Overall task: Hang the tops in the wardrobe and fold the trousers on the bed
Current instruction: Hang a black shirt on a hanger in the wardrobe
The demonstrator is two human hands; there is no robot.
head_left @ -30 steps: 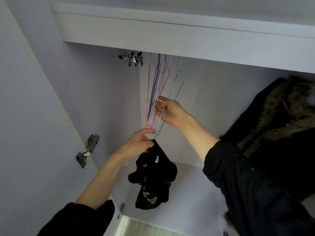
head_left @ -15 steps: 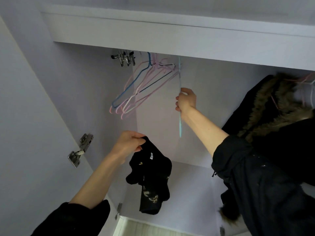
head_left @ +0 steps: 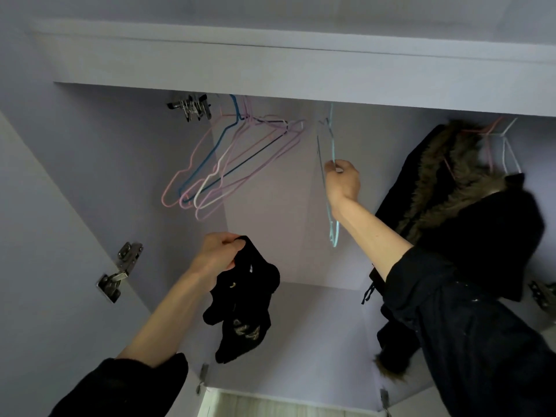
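I look up into the white wardrobe [head_left: 301, 85]. My left hand [head_left: 218, 254] grips a small black top [head_left: 243, 308] with a gold print, which hangs bunched below my fingers. My right hand [head_left: 343, 179] pinches a light blue wire hanger [head_left: 332, 188] that hangs edge-on from the rail, apart from the others. A bunch of empty pink, blue and white hangers [head_left: 228, 164] hangs swung out to the left of it.
A black coat with a fur-trimmed hood [head_left: 451, 182] hangs at the right, with pink and white hangers [head_left: 496, 145] behind it. Metal clips [head_left: 192, 108] hang at the rail's left end. A door hinge [head_left: 120, 272] sits on the left wall.
My right hand pulled the light blue hanger out of the bunch and slid it right along the rail. The other hangers swung out to the left. My left hand kept hold of the top.
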